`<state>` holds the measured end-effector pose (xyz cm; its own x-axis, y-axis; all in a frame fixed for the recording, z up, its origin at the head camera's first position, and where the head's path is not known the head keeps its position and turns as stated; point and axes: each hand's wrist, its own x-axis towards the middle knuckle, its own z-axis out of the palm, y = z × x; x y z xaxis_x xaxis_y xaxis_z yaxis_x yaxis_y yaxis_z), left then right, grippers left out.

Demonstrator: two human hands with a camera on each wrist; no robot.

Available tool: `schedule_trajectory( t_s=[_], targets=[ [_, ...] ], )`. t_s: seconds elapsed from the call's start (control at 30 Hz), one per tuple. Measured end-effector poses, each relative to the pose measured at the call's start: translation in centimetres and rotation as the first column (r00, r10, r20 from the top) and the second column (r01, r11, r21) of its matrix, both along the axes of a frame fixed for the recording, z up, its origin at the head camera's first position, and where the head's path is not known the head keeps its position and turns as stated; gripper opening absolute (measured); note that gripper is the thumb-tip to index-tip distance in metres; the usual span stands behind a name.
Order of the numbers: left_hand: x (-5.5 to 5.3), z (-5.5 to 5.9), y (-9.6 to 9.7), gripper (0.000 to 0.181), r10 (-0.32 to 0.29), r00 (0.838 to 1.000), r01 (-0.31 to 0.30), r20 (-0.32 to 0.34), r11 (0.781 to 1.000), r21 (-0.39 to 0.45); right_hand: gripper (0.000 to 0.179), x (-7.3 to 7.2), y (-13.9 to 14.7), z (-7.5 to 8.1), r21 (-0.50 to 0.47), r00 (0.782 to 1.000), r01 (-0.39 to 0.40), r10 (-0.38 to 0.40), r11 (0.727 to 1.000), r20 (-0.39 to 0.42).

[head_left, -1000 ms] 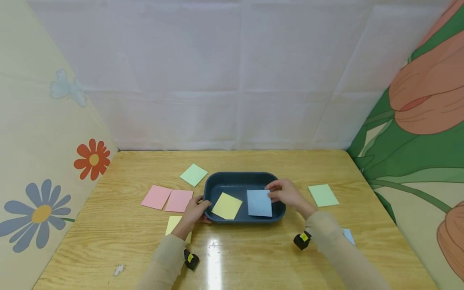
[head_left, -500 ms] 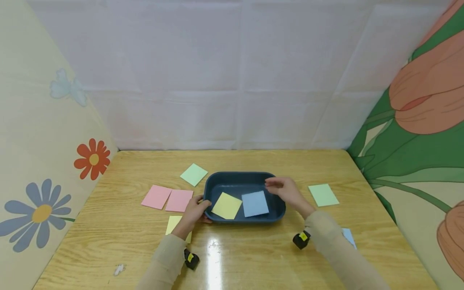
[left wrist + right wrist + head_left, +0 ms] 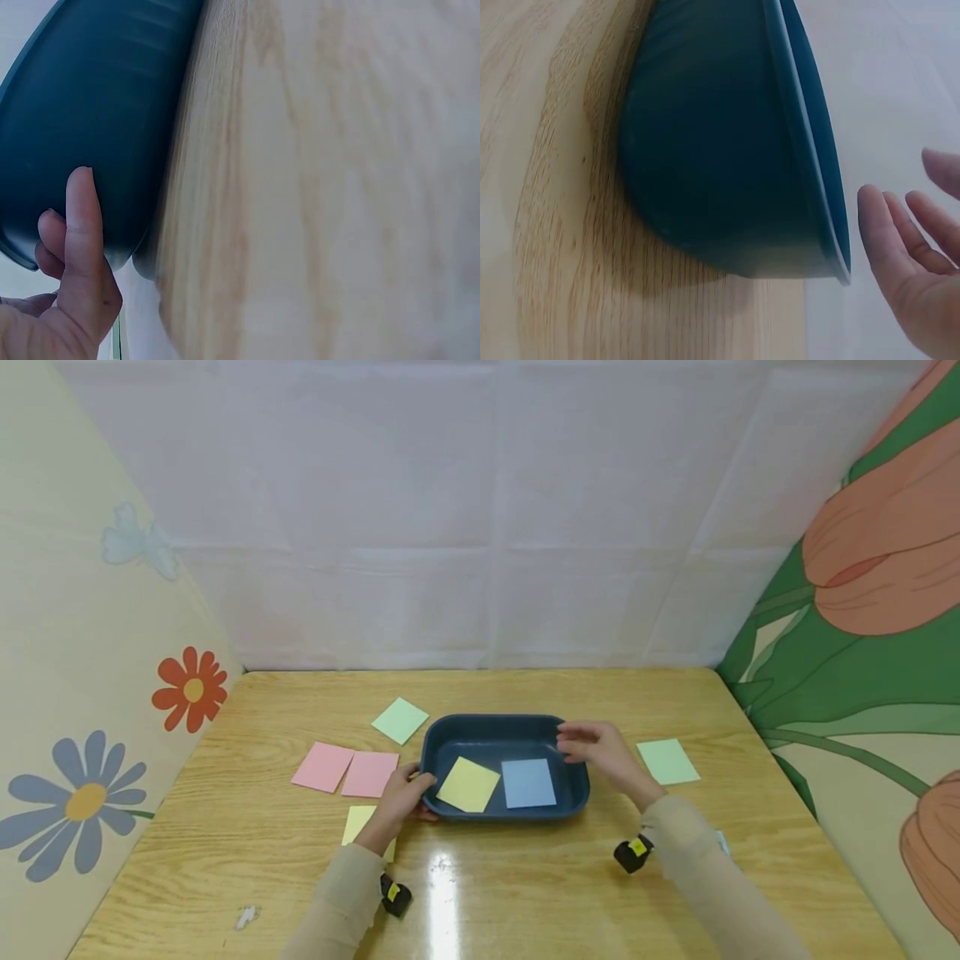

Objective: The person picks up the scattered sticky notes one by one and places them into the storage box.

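Observation:
A dark blue plastic tub (image 3: 504, 727) stands on the table with a yellow sticky note (image 3: 468, 785) and a light blue sticky note (image 3: 528, 783) lying flat inside, side by side. My left hand (image 3: 402, 799) holds the tub's left end, thumb over the rim and fingers against the outer wall, as the left wrist view (image 3: 75, 285) shows. Over the tub's right back corner is my right hand (image 3: 603, 756), its fingers loosely bent with nothing between them. In the right wrist view, that hand's fingers (image 3: 881, 225) are apart from the rim.
Left of the tub lie a green note (image 3: 401, 721), two pink notes (image 3: 322, 767) and a yellow note (image 3: 358, 820) partly under my left arm. To the right are a green note (image 3: 668, 762) and a light blue one (image 3: 723, 843), mostly hidden by my sleeve.
My right hand has let go of the light blue note, which dropped into the tub beside the yellow one, and has drawn slightly right. My left hand has stayed on the tub.

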<state>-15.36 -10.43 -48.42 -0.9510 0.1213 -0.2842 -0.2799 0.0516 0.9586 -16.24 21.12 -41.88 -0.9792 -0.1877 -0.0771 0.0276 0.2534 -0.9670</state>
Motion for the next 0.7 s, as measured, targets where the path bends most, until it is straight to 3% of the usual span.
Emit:
schedule_trajectory(
  t_s=[0.17,0.43,0.5,0.7],
  targets=[
    [0.1,0.5,-0.1,0.044,-0.012,1.000,0.012,0.005,1.000,0.019,0.040,0.2,0.8,0.1,-0.028,1.000,0.008,-0.007,1.000,0.030],
    [1.1,3.0,0.1,0.045,-0.030,1.000,0.030,-0.004,1.000,0.008,0.045,0.2,1.9,-0.1,-0.082,0.997,0.025,-0.019,0.996,0.070],
    [0.9,2.6,0.0,0.045,-0.026,1.000,0.026,-0.004,1.000,0.008,0.046,0.2,2.2,-0.2,-0.091,0.998,0.028,-0.022,0.995,0.064],
    [-0.1,-0.1,0.0,0.045,0.002,1.000,-0.002,0.001,1.000,0.000,0.048,0.3,3.1,-0.6,-0.098,0.997,0.055,-0.050,0.994,0.057]
  ],
)
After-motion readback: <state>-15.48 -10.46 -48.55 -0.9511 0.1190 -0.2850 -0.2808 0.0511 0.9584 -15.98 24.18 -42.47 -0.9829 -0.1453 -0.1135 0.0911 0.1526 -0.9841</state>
